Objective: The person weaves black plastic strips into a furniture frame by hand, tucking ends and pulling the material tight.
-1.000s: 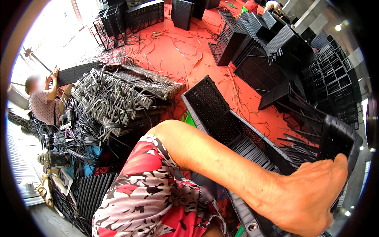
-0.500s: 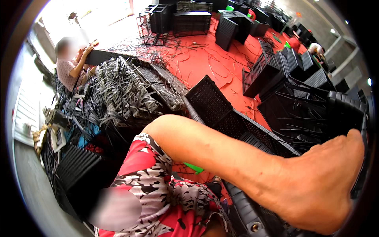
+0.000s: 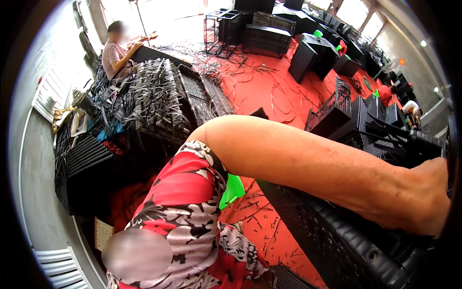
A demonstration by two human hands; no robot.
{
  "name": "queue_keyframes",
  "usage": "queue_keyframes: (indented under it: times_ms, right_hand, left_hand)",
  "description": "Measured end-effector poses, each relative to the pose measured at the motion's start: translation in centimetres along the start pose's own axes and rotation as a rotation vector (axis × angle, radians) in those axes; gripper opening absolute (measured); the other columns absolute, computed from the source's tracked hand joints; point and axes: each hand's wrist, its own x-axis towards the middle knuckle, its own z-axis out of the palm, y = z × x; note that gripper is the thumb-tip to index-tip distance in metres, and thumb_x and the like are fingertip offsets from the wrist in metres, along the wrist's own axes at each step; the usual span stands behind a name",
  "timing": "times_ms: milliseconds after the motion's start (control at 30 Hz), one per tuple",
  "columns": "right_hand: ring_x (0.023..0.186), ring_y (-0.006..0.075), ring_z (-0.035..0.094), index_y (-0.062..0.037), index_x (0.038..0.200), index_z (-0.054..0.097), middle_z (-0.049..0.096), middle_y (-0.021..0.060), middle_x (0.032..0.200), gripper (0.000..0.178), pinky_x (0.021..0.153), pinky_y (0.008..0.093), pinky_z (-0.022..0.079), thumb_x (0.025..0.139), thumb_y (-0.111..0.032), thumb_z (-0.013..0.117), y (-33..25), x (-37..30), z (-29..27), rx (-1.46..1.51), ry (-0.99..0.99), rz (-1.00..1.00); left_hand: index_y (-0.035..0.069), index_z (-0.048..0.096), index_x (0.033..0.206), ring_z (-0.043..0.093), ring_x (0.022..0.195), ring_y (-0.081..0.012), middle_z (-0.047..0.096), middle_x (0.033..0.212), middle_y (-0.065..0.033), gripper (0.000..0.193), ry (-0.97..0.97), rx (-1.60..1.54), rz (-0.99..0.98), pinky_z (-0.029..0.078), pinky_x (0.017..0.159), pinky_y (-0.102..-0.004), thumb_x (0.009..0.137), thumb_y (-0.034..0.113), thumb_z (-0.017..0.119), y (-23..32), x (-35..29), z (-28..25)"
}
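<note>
My left arm reaches across from the lower left, its elbow bent below a red, black and white patterned sleeve [image 3: 180, 178]. At the far right rim is my left hand [image 3: 430, 192], the back of it towards me. Its fingers are hidden past the rim, so their grip does not show. Below the forearm lies a black woven furniture piece [image 3: 356, 243], with a padded-looking wrapped edge and a small round hole. The hand is close to its upper part; whether they touch is hard to tell. My right hand is out of sight.
At the upper left a person [image 3: 118, 55] works at a dark panel beside a strip-covered woven piece [image 3: 161, 96]. Black furniture [image 3: 267, 38] stands on the red floor [image 3: 255, 91]. A bright green object [image 3: 232, 191] lies below my elbow. A grey wall [image 3: 36, 192] runs along the left.
The view has shifted, so the room sits further right. The open woven piece behind my forearm has gone from sight, and a wrapped edge shows larger at lower right. My left hand remains at the right rim.
</note>
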Motion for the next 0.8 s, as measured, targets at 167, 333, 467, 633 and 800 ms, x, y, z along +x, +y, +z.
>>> queue_keyframes:
  times_ms: [167, 333, 467, 633, 800]
  right_hand:
    - [0.099, 0.0216, 0.061, 0.0049, 0.118, 0.057, 0.061, 0.0134, 0.115, 0.056, 0.088, 0.0332, 0.049, 0.088, -0.042, 0.058, -0.8, 2.3, 1.3, -0.035, -0.008, -0.029]
    - [0.099, 0.0216, 0.061, 0.0051, 0.118, 0.057, 0.061, 0.0135, 0.115, 0.055, 0.087, 0.0333, 0.049, 0.088, -0.042, 0.059, -3.9, 3.9, 0.6, -0.004, 0.102, -0.094]
    - [0.099, 0.0216, 0.061, 0.0053, 0.118, 0.057, 0.061, 0.0135, 0.115, 0.055, 0.087, 0.0333, 0.05, 0.088, -0.041, 0.059, -4.8, 8.3, -2.1, -0.035, 0.099, -0.086]
    - [0.099, 0.0217, 0.061, 0.0054, 0.117, 0.057, 0.061, 0.0136, 0.115, 0.054, 0.087, 0.0333, 0.05, 0.088, -0.04, 0.06, -5.0, 15.5, -10.1, -0.018, 0.09, -0.021]
    - [0.099, 0.0217, 0.061, 0.0056, 0.117, 0.057, 0.061, 0.0136, 0.115, 0.054, 0.087, 0.0333, 0.05, 0.088, -0.039, 0.06, -6.5, 20.0, -15.4, 0.023, 0.153, -0.002]
  left_hand:
    - [-0.012, 0.051, 0.074, 0.055, 0.058, -0.0195, 0.055, 0.064, -0.0146, 0.032, 0.224, -0.007, 0.0, 0.042, 0.05, -0.0329, 0.064, 0.011, 0.07, 2.0, -3.4, -4.2]
    - [-0.005, 0.047, 0.054, 0.05, 0.053, -0.0141, 0.05, 0.054, -0.0089, 0.038, 0.14, 1.476, 0.436, 0.036, 0.045, -0.0346, 0.06, 0.015, 0.079, 4.9, -1.8, -11.0]
    - [-0.004, 0.049, 0.052, 0.048, 0.052, -0.0099, 0.049, 0.053, -0.0038, 0.039, 0.308, 1.426, 0.483, 0.034, 0.045, -0.035, 0.059, 0.016, 0.081, 7.9, 2.0, -17.3]
    - [-0.005, 0.063, 0.078, 0.06, 0.066, -0.0115, 0.065, 0.073, -0.007, 0.027, 0.46, 1.348, 0.501, 0.048, 0.057, -0.0293, 0.064, 0.012, 0.079, 9.6, 7.5, -21.8]
    - [-0.001, 0.057, 0.105, 0.061, 0.081, -0.0147, 0.063, 0.092, -0.0072, 0.048, 0.568, 1.345, 0.4, 0.05, 0.069, -0.0307, 0.069, 0.022, 0.078, 12.1, 12.3, -24.8]
